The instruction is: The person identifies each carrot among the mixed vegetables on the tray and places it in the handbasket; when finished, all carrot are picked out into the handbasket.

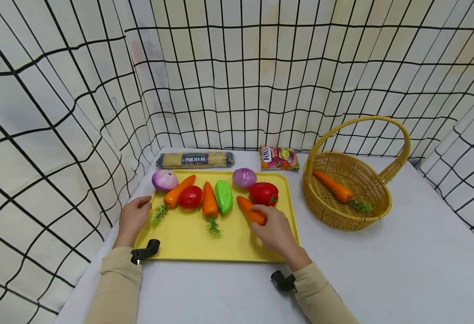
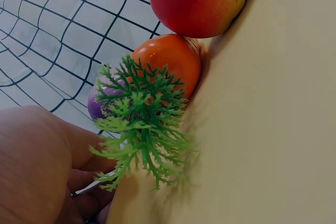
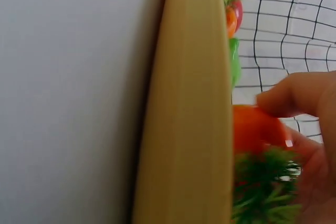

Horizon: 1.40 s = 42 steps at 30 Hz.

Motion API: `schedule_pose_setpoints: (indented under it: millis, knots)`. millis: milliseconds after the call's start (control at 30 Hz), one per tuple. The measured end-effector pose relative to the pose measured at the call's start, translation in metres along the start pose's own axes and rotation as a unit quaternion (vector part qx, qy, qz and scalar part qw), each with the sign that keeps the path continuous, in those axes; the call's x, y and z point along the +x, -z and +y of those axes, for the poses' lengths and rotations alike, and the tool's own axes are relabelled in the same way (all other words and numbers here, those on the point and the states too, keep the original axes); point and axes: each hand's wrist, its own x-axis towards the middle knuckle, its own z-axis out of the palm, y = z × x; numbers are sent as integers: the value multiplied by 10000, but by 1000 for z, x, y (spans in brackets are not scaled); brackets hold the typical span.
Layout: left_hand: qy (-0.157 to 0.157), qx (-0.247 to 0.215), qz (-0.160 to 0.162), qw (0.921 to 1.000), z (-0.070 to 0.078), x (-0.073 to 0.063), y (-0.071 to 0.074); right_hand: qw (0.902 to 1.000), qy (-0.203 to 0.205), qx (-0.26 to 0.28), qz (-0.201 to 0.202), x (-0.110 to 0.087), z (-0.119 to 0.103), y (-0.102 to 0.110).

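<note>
The right hand (image 1: 275, 231) curled its fingers over a carrot (image 1: 250, 209) on the yellow tray (image 1: 188, 245), pinching the thick end just above the green top, with a red pepper (image 1: 263, 193) just beyond the knuckles. The carrot looked like hard, smooth plastic: probably light, stiff and a little slick, so the thick orange body seemed the safest place to grip, not the flimsy leaves. The left hand (image 1: 133, 219) rested on the tray's left edge, fingers curled round the rim.
</note>
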Motion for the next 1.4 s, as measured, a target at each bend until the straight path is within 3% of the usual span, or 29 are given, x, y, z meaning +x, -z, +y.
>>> schedule_pose_setpoints:
  millis: [167, 300, 533, 667, 967, 1200, 1400]
  knots:
    - [47, 5, -52, 10000, -2, -2, 2, 9984, -32, 216, 514, 0, -1, 7]
    - [12, 9, -69, 10000, -1, -2, 3, 9929, 18, 716, 953, -1, -4, 20]
    - [-38, 48, -119, 9999, 5, 2, 4, 9684, 131, 2075, 1377, -1, 0, 44]
    - [-71, 45, -139, 9999, 6, 1, 6, 9557, 320, 2518, 1493, 4, 8, 53]
    - [-110, 11, -147, 9998, 1, -2, 6, 9613, 726, 1967, 1788, 14, 26, 69]
    - [-31, 2, -213, 9998, 1, -3, 4, 9486, 909, 1965, 2309, 13, 43, 80]
    - [-50, -11, -150, 9999, 2, -3, 4, 9381, 759, 2074, 2667, 9, 50, 93]
